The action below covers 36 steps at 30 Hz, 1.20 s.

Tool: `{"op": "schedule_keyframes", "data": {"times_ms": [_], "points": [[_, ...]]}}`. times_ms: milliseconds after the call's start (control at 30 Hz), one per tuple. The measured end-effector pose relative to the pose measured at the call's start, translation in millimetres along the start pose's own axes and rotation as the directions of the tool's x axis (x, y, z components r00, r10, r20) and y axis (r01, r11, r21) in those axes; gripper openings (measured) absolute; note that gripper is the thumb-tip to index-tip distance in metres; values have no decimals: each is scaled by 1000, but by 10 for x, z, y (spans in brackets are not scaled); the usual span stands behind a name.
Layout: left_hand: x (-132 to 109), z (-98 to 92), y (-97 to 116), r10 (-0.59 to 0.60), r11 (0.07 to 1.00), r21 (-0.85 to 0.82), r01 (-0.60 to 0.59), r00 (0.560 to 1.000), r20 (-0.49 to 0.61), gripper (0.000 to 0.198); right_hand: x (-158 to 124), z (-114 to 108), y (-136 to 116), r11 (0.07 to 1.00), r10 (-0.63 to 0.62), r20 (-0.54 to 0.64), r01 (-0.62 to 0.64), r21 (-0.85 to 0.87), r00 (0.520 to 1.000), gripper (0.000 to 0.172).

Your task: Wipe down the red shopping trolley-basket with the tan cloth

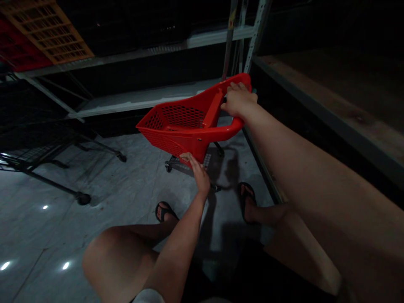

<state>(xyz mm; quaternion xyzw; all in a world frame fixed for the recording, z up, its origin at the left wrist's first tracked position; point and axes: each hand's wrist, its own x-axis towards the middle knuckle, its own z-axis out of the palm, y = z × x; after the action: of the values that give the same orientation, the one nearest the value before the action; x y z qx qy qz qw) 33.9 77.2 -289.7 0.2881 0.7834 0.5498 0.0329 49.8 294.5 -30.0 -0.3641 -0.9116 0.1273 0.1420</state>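
A small red shopping cart (176,122) with perforated sides stands on the grey tiled floor in front of me. My right hand (239,99) is closed over the far part of its red handle, at the top right of the cart. Lower down, my left hand (198,171) lies against the cart's near lower side, its fingers stretched out and pointing up and to the left. The cart's dark wheeled base shows partly behind that hand. Nothing else can be seen in either hand.
A metal shelf (126,105) runs behind the cart, with a yellow crate (53,31) and a red crate (19,46) on it. Dark wheeled carts (31,168) stand at the left. A wooden-edged platform (315,97) is at the right. My sandalled feet are below.
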Motion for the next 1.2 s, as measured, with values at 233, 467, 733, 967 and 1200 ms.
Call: {"op": "schedule_keyframes", "data": {"times_ms": [233,467,733,967,1200], "points": [[252,-200,678,146,983,-73,-169,958,-248,69,-166,-58,-240,994,86,8,-85,-73,996,61],[444,-302,1028,341,935,-28,-353,920,-194,68,-222,84,-355,995,103,-123,-103,11,987,60],[536,-760,1255,425,890,-82,-449,881,-205,61,-167,273,-466,970,207,-245,-167,175,947,64],[826,-1040,1825,440,858,302,-415,898,-15,35,-409,323,-484,909,208,-211,-109,401,955,57],[982,-1606,1552,430,825,364,-432,898,92,33,-398,-31,168,983,-185,-136,186,-9,973,50]]}}
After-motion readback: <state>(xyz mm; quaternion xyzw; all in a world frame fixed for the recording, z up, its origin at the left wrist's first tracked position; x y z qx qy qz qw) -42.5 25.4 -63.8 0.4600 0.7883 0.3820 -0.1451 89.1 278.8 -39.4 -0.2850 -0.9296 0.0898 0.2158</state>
